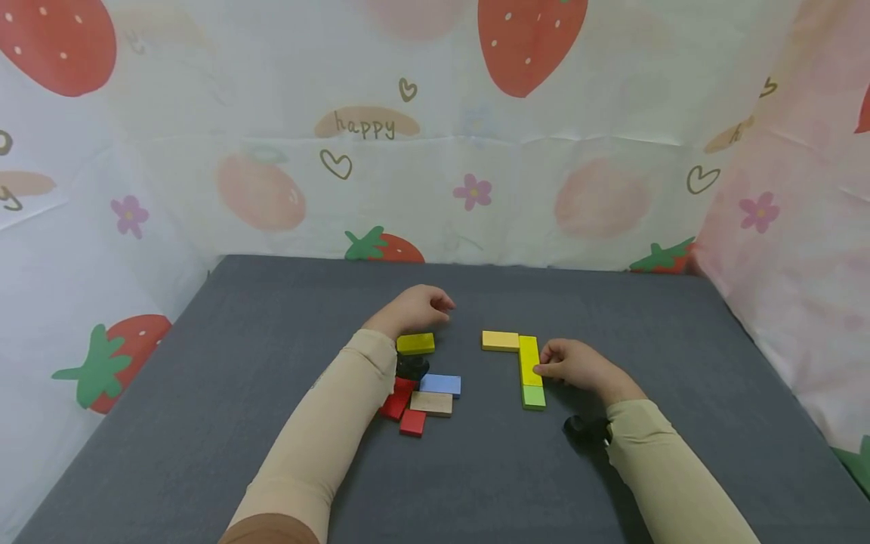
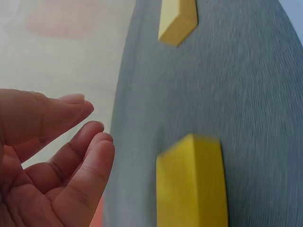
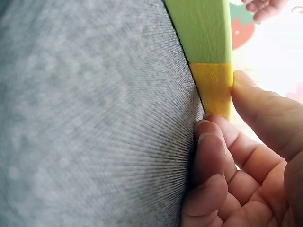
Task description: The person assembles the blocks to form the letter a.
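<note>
My right hand [image 1: 581,366] is at the long yellow block [image 1: 530,359], with its thumb on the top edge and curled fingers at the side in the right wrist view. A light green block [image 1: 533,397] meets this block's near end. At its far end, a pale yellow-orange block [image 1: 499,341] sits crosswise to the left. My left hand [image 1: 418,308] hovers beyond another yellow block [image 1: 416,344], thumb and fingers loosely bent around nothing. That block stands apart from the hand in the left wrist view [image 2: 191,184].
Nearer on the grey table [image 1: 272,347] lie a blue block [image 1: 440,384], a tan wooden block [image 1: 431,403], a red block [image 1: 399,398] partly behind the left sleeve, and a smaller red block [image 1: 411,423]. Strawberry-print cloth [image 1: 469,151] rises behind and at both sides.
</note>
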The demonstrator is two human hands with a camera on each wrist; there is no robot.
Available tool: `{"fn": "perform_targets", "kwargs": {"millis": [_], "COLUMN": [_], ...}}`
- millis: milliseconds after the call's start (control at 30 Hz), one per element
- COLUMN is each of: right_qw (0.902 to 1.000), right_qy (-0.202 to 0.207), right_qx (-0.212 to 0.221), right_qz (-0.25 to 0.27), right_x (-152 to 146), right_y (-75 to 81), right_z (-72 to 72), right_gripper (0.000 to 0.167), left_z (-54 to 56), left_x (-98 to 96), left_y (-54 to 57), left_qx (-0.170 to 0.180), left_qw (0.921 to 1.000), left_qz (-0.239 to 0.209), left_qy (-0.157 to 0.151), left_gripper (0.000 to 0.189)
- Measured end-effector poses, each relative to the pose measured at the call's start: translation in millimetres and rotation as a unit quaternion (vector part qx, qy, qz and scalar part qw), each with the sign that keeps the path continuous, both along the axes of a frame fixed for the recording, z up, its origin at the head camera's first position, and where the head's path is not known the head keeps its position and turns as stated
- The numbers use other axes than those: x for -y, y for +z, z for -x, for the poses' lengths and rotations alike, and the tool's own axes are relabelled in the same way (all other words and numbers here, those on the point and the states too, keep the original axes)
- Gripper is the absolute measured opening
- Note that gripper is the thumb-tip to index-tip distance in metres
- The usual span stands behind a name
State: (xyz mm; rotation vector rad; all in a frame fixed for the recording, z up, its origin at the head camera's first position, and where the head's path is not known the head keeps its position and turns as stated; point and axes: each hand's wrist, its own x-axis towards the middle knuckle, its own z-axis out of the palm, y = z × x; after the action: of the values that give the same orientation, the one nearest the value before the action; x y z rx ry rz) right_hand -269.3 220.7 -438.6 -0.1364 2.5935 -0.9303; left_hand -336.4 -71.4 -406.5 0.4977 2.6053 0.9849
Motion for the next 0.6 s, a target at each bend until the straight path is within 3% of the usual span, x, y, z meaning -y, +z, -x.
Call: {"fn": "perform_targets", "kwargs": {"millis": [200, 600], "right_qw": [1.0, 0.9998], "right_qy": [-0.004, -0.015], "right_qx": [0.002, 0.005], "right_qz": [0.005, 0.013], "right_x": [0, -2], "right_y": [-0.1, -2.5], "right_z": [0.1, 1.8], "right_gripper": [0.022, 0.023], "left_z": [-2.7, -5.7], "left_x": [22.4, 46.1], "left_y": [0.9, -13.8], "left_qx": [0.018, 0.071], "left_qw": [0.9997, 0.9968], "left_qz": [-0.003, 0.031], "left_qy": [0.015, 0.017], "left_gripper": [0.029, 0.029]}}
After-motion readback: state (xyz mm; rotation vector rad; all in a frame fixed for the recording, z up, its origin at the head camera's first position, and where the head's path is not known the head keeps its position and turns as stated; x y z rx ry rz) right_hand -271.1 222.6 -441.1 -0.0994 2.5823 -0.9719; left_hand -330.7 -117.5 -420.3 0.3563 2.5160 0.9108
